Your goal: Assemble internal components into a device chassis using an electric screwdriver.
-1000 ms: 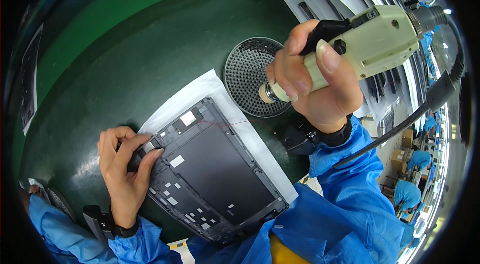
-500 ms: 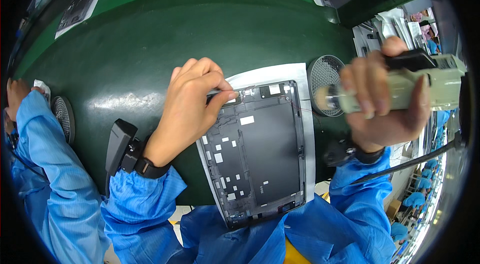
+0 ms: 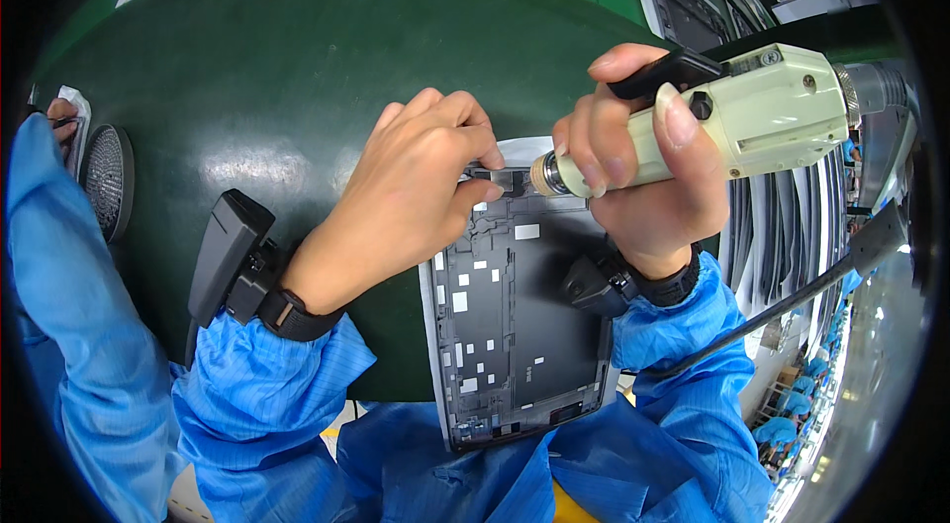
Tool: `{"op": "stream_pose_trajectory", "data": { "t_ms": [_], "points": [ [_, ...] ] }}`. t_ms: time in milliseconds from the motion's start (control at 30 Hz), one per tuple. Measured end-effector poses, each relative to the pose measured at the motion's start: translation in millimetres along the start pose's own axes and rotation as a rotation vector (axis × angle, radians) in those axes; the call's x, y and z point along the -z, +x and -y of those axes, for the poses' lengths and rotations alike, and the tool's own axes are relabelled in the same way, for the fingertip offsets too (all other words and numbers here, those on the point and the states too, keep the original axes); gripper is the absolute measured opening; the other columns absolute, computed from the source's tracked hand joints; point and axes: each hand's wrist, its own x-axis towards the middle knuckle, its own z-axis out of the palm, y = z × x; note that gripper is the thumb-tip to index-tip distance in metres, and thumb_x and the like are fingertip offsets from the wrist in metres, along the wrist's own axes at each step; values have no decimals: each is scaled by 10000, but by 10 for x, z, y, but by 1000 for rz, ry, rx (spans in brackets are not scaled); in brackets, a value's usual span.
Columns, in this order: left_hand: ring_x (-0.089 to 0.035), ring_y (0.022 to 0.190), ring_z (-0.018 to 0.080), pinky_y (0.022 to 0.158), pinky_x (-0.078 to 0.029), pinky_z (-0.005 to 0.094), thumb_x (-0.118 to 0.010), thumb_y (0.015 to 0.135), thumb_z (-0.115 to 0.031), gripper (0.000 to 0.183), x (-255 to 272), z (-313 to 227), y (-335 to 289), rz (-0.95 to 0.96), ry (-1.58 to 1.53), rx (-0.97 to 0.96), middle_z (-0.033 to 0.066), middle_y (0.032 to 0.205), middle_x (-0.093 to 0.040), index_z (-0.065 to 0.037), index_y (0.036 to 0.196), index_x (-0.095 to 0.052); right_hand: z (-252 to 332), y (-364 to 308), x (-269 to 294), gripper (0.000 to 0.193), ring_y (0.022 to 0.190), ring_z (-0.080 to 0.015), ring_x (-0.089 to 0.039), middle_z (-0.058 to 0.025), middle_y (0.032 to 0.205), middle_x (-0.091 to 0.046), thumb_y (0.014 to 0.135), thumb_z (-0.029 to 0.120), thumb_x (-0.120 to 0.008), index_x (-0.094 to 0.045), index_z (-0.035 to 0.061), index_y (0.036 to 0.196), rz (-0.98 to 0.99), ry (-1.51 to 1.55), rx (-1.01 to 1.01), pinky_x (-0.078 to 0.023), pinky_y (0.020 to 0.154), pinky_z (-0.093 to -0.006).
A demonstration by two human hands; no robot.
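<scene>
The dark panel (image 3: 559, 300) lay on a white sheet (image 3: 524, 149) on the tabletop (image 3: 267, 78), against the person's front. Thin and broad, it would probably have felt light and fairly stiff, yet easy to bend or scratch, so its outer rims seemed the safest hold. The powered screwdriver (image 3: 777, 117), above the panel's far right corner, looked hard-shelled and weightier, with its cable (image 3: 876, 246) likely to drag; its barrel offered the surest grip.

The right hand (image 3: 661, 211) was wrapped around that barrel. The left hand (image 3: 411, 182) had thumb and finger close together at a silvery piece (image 3: 503, 183) on the panel's far edge; whether they pinched it could not be told.

The panel was matte, ribbed and dotted with small white patches along its left part; the screwdriver was pale green with a black lever (image 3: 665, 75).
</scene>
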Motion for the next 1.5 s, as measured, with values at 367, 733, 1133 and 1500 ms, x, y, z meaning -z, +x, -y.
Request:
{"op": "stream_pose_trajectory", "data": {
  "t_ms": [367, 733, 1133, 1500],
  "points": [
    [-510, 863, 271, 779, -371, 360, -698, 648, -12, 167, 14, 12, 1, 6, 14, -10, 79, 904, -567, -14, 801, -631, -25, 7, 49, 331, 481, -107, -400, 9, 530, -401, 862, 314, -455, -488, -6, 939, 148, -60, 41, -392, 571, -295],
    [-496, 880, 241, 764, -355, 344, -702, 679, -51, 196, -38, -17, 56, -9, 54, -119, 53, 886, -541, -48, 864, -637, -55, -154, 57, 411, 740, -79, -491, -33, 861, -563, 737, 189, -706, -598, 32, 1101, -17, 26, 84, -408, 619, -216],
    [-494, 942, 237, 832, -345, 353, -675, 733, -115, 103, -193, -203, 241, -42, 267, -239, 46, 911, -575, -50, 813, -668, 293, -563, 879, 554, 503, -83, -383, 34, 541, -375, 850, 366, -437, -470, -67, 1193, -340, 164, 346, -384, 633, -298],
    [-646, 726, 219, 649, -489, 280, -700, 682, 10, 104, -40, -341, 66, 180, -42, -34, 111, 801, -666, -4, 784, -687, 170, -585, 956, 541, 508, -92, -392, 19, 565, -390, 909, 382, -382, -453, -77, 1186, -377, 147, 275, -394, 609, -280]
  ]
}}
